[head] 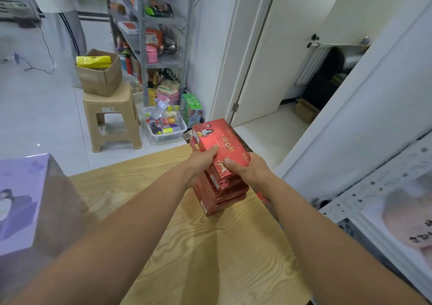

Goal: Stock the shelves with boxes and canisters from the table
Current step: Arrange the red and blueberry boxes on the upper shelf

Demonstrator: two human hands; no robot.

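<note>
Grips top red box (222,139) with left hand (203,162) and right hand (246,171), thumbs curled over the lid, fingers wrapped round the near end. Holds it over a stack (217,197) of matching boxes under both hands, on the bench (210,258); contact unclear. Shows gold Chinese characters (226,145) beyond the thumbs, too blurred to read. Catches purple box (21,188) well left of the left hand, shelves (143,47) far beyond both.

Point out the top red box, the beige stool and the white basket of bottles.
top red box (224,139): head view, on its printed top face.
beige stool (109,106): head view, on the front panel just under the seat.
white basket (167,138): head view, on its front wall.
</note>
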